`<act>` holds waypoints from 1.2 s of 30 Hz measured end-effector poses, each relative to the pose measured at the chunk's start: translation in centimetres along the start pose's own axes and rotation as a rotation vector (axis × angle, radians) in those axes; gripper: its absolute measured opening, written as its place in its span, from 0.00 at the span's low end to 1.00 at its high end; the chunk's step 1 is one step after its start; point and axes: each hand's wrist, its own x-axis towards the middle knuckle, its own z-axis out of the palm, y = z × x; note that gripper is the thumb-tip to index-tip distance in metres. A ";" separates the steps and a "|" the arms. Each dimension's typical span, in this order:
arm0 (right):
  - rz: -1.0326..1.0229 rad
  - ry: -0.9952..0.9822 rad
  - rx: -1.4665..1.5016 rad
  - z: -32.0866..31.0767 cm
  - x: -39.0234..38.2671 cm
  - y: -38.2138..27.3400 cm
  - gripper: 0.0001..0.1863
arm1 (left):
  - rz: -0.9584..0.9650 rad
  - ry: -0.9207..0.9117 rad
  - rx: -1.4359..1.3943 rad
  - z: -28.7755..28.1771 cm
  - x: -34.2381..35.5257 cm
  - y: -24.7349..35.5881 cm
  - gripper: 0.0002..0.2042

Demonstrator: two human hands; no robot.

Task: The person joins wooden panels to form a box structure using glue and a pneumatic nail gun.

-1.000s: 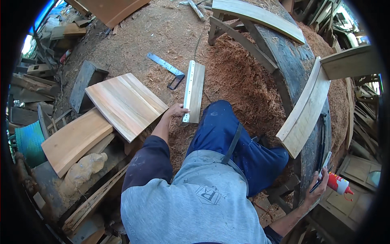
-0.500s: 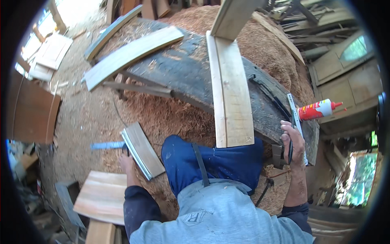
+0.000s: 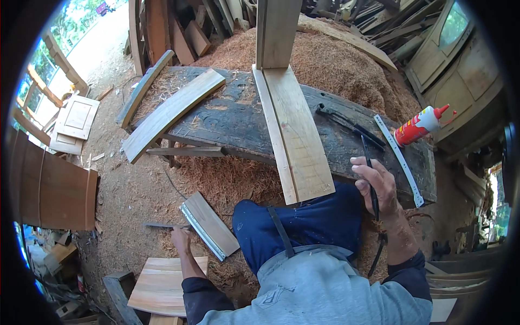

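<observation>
Red and white, a nozzled bottle (image 3: 420,125) with a printed label (image 3: 411,130), its lettering too small to read, rests on the dark bench (image 3: 233,122) beside a perforated white rail (image 3: 398,157). The right hand (image 3: 381,187) grips a black pen (image 3: 374,201) between thumb and curled fingers. The left hand (image 3: 181,238) meets a metal square (image 3: 157,225) beside a rail-edged board (image 3: 216,223) on the ground; whether its fingers close, I cannot tell. A printed emblem (image 3: 278,295) marks the grey shirt (image 3: 330,281).

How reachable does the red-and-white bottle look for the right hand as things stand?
Likely yes: the bottle is near the right hand; only a thin white strip lies between them in view, but the slim dark tool it holds may hamper grasping.
</observation>
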 end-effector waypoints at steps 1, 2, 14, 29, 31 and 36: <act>-0.012 0.015 0.033 0.5 0.1 -0.6 0.15 | 0.029 -0.023 0.084 -2.2 0.2 0.3 0.18; -0.037 0.028 0.073 1.1 0.3 -1.3 0.15 | 0.054 -0.082 0.035 -4.6 0.3 1.2 0.18; -0.220 -0.102 0.517 12.0 2.6 -12.6 0.25 | 0.429 -0.083 -0.323 -40.3 -15.6 20.5 0.21; 0.647 0.324 0.806 7.3 2.2 2.6 0.14 | 1.156 0.094 -0.162 -36.2 -13.9 35.1 0.36; 0.686 0.326 0.639 8.6 2.4 5.0 0.16 | 1.142 0.055 -0.175 -35.2 -12.9 35.3 0.31; 0.625 0.297 0.329 9.8 1.7 6.5 0.22 | 1.157 0.042 -0.196 -35.2 -10.3 36.8 0.21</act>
